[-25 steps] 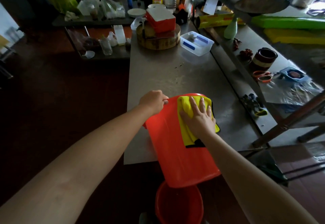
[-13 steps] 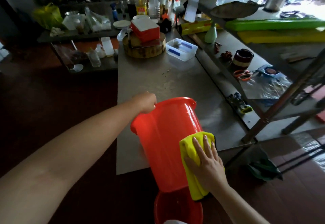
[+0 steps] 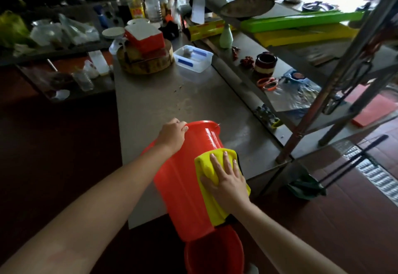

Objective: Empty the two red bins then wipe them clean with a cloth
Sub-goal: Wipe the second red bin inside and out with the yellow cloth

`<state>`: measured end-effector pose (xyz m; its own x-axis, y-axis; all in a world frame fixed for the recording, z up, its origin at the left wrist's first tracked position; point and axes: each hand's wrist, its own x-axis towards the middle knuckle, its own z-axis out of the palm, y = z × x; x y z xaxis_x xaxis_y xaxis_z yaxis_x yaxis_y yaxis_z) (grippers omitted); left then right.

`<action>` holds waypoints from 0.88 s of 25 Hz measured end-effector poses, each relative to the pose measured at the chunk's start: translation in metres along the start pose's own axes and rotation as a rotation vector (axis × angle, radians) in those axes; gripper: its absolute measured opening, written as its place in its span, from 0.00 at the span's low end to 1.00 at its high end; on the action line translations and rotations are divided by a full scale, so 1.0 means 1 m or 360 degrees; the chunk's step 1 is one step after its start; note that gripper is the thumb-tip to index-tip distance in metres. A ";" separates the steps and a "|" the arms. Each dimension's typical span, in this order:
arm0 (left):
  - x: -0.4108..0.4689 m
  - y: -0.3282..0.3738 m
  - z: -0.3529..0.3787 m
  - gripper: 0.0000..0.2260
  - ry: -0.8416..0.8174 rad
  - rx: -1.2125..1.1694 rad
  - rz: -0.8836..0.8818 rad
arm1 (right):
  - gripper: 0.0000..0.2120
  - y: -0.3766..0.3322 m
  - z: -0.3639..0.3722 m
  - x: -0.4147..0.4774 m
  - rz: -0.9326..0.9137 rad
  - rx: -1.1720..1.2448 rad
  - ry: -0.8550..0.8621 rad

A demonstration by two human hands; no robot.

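Red bin [image 3: 183,187] outer wall wipe: left hand [image 3: 172,136] fingers clenched on rim, right hand [image 3: 228,179] fingers flat, pressing yellow cloth [image 3: 206,166]. Next: rotate bin; interior unseen, probably unwiped.

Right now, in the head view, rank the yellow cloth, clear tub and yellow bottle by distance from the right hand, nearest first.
1. Yellow cloth: pressed under the right hand.
2. Clear tub: mid-table, ahead.
3. Yellow bottle: far end, among other bottles.
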<state>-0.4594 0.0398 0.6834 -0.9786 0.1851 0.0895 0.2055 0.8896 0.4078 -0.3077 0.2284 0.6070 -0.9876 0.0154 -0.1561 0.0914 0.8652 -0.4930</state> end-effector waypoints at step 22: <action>-0.023 -0.027 -0.021 0.12 -0.0010 -0.0041 0.0055 | 0.38 0.038 0.024 -0.061 -0.0220 0.0099 0.0087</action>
<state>-0.4420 0.0032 0.6893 -0.9710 0.2180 0.0984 0.2391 0.8715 0.4281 -0.2409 0.2479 0.5770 -0.9966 -0.0732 -0.0373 -0.0399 0.8282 -0.5590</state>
